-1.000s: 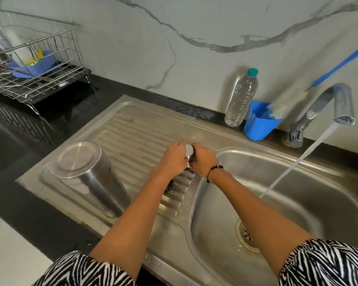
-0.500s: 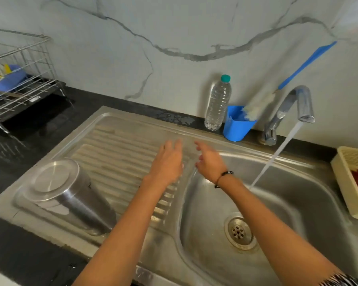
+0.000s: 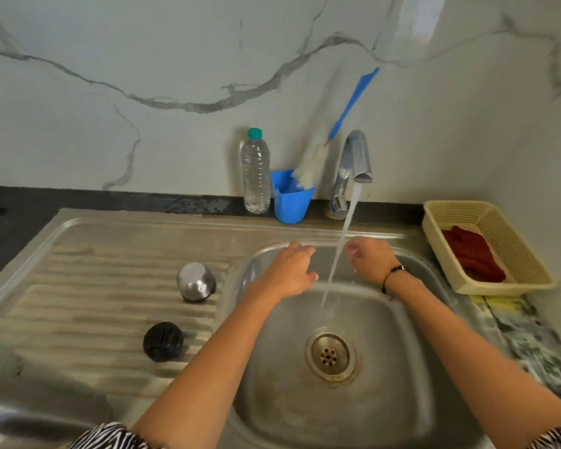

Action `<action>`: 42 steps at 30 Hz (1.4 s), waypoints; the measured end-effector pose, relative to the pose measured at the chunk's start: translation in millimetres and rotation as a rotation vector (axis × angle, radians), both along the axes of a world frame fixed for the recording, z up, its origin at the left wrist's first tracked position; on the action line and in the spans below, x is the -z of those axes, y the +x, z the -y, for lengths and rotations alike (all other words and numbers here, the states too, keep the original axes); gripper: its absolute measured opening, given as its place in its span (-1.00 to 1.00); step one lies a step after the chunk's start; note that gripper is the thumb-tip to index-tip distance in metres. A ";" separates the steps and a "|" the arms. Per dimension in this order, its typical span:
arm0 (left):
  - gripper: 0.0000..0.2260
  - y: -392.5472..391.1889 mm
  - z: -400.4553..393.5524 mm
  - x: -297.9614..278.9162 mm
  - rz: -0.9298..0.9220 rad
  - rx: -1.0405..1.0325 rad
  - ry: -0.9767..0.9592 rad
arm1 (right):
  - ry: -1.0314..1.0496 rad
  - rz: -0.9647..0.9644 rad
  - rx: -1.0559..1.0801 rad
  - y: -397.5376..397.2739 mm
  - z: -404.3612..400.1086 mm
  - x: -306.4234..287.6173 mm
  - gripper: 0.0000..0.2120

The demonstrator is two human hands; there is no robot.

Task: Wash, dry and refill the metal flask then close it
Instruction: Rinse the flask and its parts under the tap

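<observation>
Head view: the metal flask (image 3: 30, 406) shows only as a blurred steel body at the 7 o'clock corner of the frame, lying on the ribbed drainboard (image 3: 88, 306). It seems to lie on its side with its long axis running from 9 toward 4 o'clock, but the blur and the frame edge hide which end is the mouth. Two of its small parts sit apart from it on the ribs: a steel cap (image 3: 196, 281) at about 10 o'clock from the frame's centre, dome side up, and a black ribbed stopper (image 3: 163, 341) nearer, at 8 o'clock.

Both hands are over the sink basin (image 3: 402, 367), one on each side of the water stream (image 3: 337, 254) falling from the tap (image 3: 353, 163). The left hand (image 3: 290, 270) is palm down, fingers loosely spread and holding nothing. The right hand (image 3: 371, 259) has its fingers curled inward, close to the stream, with nothing visible in them; a dark bracelet (image 3: 394, 277) circles its wrist. The drain (image 3: 329, 356) lies below, at 6 o'clock from the stream.

On the bench by the wall, at 12 o'clock, a plastic water bottle (image 3: 255, 173) stands upright just beside a blue cup (image 3: 290, 200) holding a bottle brush (image 3: 334, 134). At 3 o'clock a cream basket (image 3: 525, 254) holds a red cloth (image 3: 473, 257).
</observation>
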State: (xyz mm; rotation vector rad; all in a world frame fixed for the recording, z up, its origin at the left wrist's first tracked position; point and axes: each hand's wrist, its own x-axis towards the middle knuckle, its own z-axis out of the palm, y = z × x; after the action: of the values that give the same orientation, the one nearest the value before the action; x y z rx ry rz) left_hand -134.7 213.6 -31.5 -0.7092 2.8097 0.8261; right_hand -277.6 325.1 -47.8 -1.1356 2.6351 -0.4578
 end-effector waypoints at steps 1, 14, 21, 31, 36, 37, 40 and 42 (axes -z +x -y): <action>-0.45 -7.1 -0.3 0.2 -0.001 0.001 0.007 | -0.054 -0.008 0.031 -6.5 5.2 -3.8 -0.71; -0.55 -47.0 5.8 7.7 -0.071 -0.051 0.057 | -0.418 0.421 0.130 -56.0 69.0 -20.7 -0.73; -0.57 -46.1 -3.1 3.2 -0.123 -0.033 0.075 | -0.783 0.945 0.349 -52.1 59.6 -6.2 -0.70; -0.62 -29.8 -40.8 -2.0 -0.102 0.000 0.089 | -0.051 0.254 0.113 -9.4 -25.0 24.7 -0.64; -0.62 -24.2 -64.4 -6.3 -0.138 0.073 0.126 | -0.379 -0.251 0.246 -36.2 -91.9 -42.6 -0.75; -0.62 -24.5 -68.5 -7.3 -0.146 0.085 0.131 | -0.365 -0.338 0.301 -51.2 -105.6 -53.2 -0.76; -0.63 -28.1 -82.0 -7.8 -0.148 0.114 0.145 | -0.073 -0.318 0.390 -103.5 -133.3 -60.2 -0.64; -0.63 -30.0 -93.1 -5.8 -0.136 0.146 0.150 | 0.229 -0.159 0.315 -122.3 -137.6 -53.9 -0.52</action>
State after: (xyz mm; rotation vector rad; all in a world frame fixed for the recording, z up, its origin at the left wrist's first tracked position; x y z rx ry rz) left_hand -164.7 306.6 -25.7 -0.4355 2.8351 1.0811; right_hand -399.9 462.7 6.1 -0.7176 2.9247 -0.1158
